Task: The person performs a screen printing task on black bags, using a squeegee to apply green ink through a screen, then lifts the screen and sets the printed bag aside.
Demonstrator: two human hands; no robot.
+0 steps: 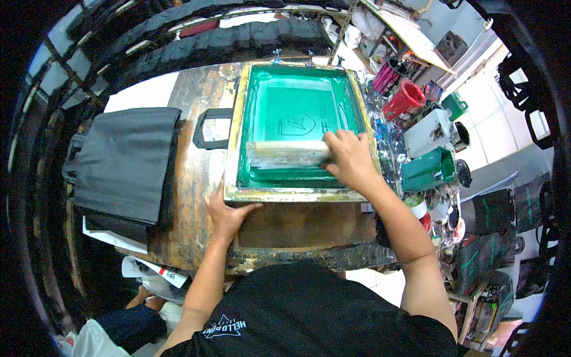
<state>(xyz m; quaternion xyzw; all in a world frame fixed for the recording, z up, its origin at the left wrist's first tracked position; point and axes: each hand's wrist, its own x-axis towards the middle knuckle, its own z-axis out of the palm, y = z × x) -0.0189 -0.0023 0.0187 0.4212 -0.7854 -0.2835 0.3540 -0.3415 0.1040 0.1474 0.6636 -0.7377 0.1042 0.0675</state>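
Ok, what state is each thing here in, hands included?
Right hand: closed on the scraper
Left hand: spread at the frame's near left corner
Scraper: held at its right end
Green ink: wet-looking, spread inside the frame
Black bags: stacked flat
Red tub: open-topped
Green tub: open-topped
Table: paint-stained

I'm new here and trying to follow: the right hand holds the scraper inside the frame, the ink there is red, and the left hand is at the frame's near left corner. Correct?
Not quite: the ink is green, not red, as the head view shows. The right hand does hold the scraper inside the frame, and the left hand is at its near left corner.
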